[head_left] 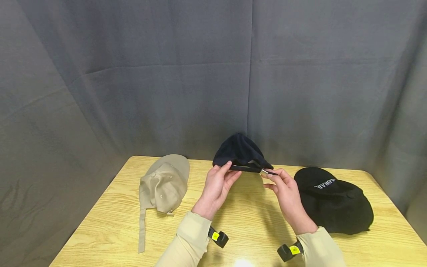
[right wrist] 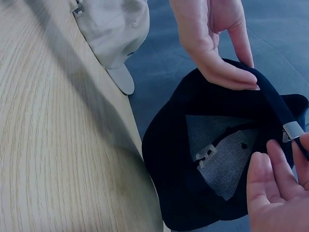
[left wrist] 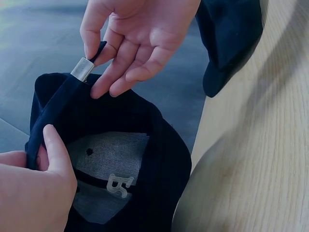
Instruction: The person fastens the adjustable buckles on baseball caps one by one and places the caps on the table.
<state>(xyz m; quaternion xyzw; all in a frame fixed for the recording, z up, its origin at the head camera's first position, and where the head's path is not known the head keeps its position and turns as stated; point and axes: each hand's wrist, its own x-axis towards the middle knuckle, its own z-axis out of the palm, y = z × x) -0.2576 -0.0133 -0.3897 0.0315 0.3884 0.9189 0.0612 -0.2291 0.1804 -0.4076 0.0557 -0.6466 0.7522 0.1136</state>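
A dark navy cap [head_left: 238, 150] is held up over the far part of the table, its inside facing the wrist cameras. My left hand [head_left: 217, 185] pinches the cap's back strap between thumb and fingers. At the strap's other end sits a silver metal buckle [left wrist: 82, 69]. Just past that buckle, my right hand [head_left: 283, 189] pinches the short strap tail [left wrist: 99, 50] between thumb and index finger; its other fingers are loosely bent. Inside the cap, a mesh lining and the back of a stitched letter [right wrist: 206, 155] show.
A beige cap [head_left: 165, 185] lies at the left of the wooden table [head_left: 247, 237], its long strap [head_left: 142, 230] hanging toward the near side. On the right lies a black cap [head_left: 340, 207] with white lettering. Behind the table hangs a grey curtain [head_left: 200, 81].
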